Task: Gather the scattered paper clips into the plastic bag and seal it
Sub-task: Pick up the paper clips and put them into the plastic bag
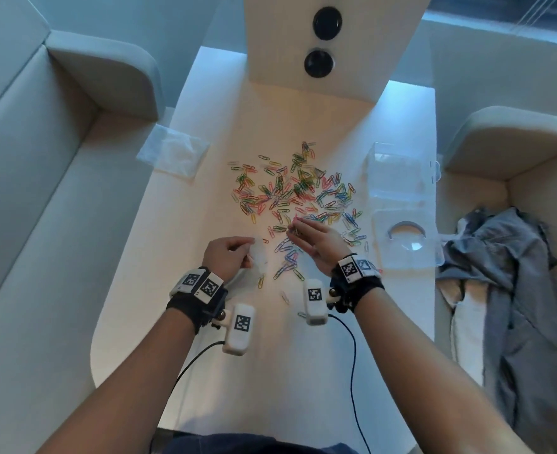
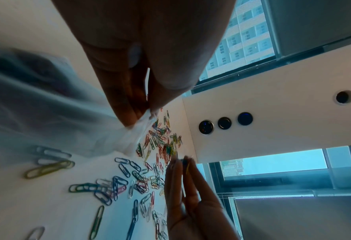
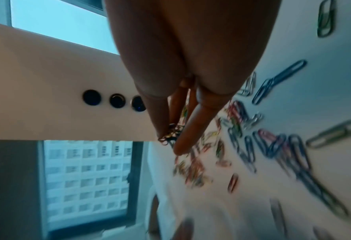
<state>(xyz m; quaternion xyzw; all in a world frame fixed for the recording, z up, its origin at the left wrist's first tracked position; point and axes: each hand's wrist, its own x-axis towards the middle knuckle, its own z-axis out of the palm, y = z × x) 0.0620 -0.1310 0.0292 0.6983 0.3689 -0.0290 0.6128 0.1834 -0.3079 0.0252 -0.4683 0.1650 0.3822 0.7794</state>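
Observation:
Several coloured paper clips (image 1: 290,191) lie scattered over the middle of the white table (image 1: 270,371). My left hand (image 1: 251,253) pinches the rim of a clear plastic bag (image 1: 260,258) just above the table, near the clips' front edge. The left wrist view shows the fingertips (image 2: 129,120) clamped on the bag (image 2: 57,105), which hangs off to the left. My right hand (image 1: 292,229) is over the near part of the pile, and its thumb and fingers pinch a small bunch of clips (image 3: 170,134). The other fingers point straight out.
A second clear bag (image 1: 172,152) lies on the table's left edge. A clear plastic box (image 1: 398,172) and its lid (image 1: 405,240) sit at the right edge. Grey clothing (image 1: 516,273) lies on the seat to the right. An upright panel (image 1: 319,44) with round sockets stands behind the clips.

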